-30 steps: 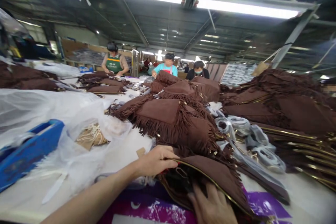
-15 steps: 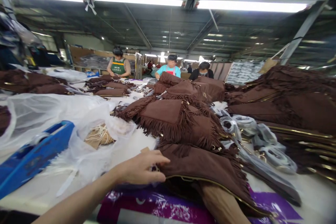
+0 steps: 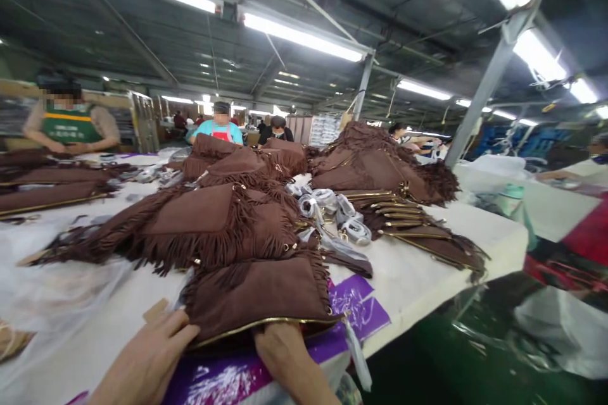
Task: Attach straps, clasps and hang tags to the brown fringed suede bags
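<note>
A brown fringed bag (image 3: 261, 291) lies nearest to me, its gold zipper open along the front edge. My left hand (image 3: 154, 345) is at the bag's left corner, fingers bent together around that edge; the fingertips are partly hidden. Through the zipper opening goes my right hand (image 3: 280, 342), so its fingers are out of sight inside. A plastic-wrapped zipper pull (image 3: 357, 354) hangs off the bag's right end. Beneath the bag is a shiny purple plastic sheet (image 3: 358, 307). A small tan tag (image 3: 155, 310) sticks up just beyond my left hand.
More fringed bags (image 3: 190, 218) are heaped behind this one, with a taller pile (image 3: 370, 161) at the back right. Plastic-wrapped straps (image 3: 332, 209) lie between them. The white table (image 3: 427, 266) ends at the right. Co-workers, one in a green apron (image 3: 71, 123), stand across it.
My view has swung to the right, showing the table's right edge. The left hand has come down to the bag's corner from above its left side. The right hand stays inside the bag.
</note>
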{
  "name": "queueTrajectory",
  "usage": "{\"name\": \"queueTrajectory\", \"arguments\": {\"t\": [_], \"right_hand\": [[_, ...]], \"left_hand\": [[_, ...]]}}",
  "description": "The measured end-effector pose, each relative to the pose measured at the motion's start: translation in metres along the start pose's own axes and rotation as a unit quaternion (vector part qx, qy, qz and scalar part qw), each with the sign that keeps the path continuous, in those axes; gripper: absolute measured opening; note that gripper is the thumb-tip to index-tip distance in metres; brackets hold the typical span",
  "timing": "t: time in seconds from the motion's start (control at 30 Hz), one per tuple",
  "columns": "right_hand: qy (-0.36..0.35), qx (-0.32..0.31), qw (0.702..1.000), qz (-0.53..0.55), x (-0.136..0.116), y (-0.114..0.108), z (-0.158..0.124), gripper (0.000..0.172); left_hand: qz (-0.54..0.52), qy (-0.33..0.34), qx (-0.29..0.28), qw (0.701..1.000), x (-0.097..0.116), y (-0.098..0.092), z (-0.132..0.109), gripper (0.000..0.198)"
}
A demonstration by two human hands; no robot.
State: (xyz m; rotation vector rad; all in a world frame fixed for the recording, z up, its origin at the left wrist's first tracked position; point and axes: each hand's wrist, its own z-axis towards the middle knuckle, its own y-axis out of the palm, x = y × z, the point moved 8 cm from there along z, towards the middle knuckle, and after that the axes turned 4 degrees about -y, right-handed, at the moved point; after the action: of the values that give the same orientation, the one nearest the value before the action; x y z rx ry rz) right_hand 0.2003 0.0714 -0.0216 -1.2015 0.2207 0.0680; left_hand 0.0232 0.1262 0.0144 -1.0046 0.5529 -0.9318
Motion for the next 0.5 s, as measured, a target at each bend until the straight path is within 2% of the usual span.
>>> {"name": "queueTrajectory", "arguments": {"t": [0.1, 0.13, 0.17, 0.2, 0.23, 0.27, 0.3, 0.37, 0.4, 0.5], "right_hand": [[-0.017, 0.003, 1.000, 0.016, -0.002, -0.014, -0.029, 0.017], [-0.054, 0.005, 0.998, 0.019, -0.001, -0.022, -0.040, 0.020], [-0.093, 0.011, 0.995, 0.019, 0.003, -0.030, -0.052, 0.028], [-0.161, 0.029, 0.986, 0.014, 0.006, -0.043, -0.064, 0.040], [-0.241, 0.044, 0.969, 0.004, 0.010, -0.055, -0.078, 0.043], [-0.231, 0.085, 0.969, -0.017, 0.032, -0.070, -0.085, 0.048], [-0.193, 0.119, 0.973, -0.044, 0.058, -0.085, -0.089, 0.052], [-0.146, 0.125, 0.977, -0.093, 0.104, -0.099, -0.092, 0.055], [-0.153, 0.138, 0.973, -0.100, 0.118, -0.104, -0.093, 0.050], [-0.208, 0.076, 0.973, -0.061, 0.136, -0.092, -0.093, 0.046]], "left_hand": [[0.027, 0.030, 0.031, 0.999, 0.031, -0.011, 0.003, 0.066], [0.024, 0.050, 0.024, 0.998, 0.047, -0.009, 0.006, 0.075], [0.018, 0.070, 0.007, 0.997, 0.062, -0.005, 0.008, 0.080], [0.009, 0.085, -0.017, 0.996, 0.075, 0.002, 0.011, 0.081], [0.001, 0.092, -0.046, 0.995, 0.085, 0.010, 0.013, 0.081], [-0.007, 0.091, -0.075, 0.993, 0.092, 0.018, 0.015, 0.080], [-0.013, 0.081, -0.103, 0.991, 0.095, 0.025, 0.017, 0.078], [-0.021, 0.058, -0.152, 0.986, 0.094, 0.036, 0.018, 0.078], [-0.021, 0.049, -0.169, 0.984, 0.092, 0.039, 0.018, 0.078], [-0.006, 0.041, -0.191, 0.981, 0.087, 0.038, 0.019, 0.070]]}}
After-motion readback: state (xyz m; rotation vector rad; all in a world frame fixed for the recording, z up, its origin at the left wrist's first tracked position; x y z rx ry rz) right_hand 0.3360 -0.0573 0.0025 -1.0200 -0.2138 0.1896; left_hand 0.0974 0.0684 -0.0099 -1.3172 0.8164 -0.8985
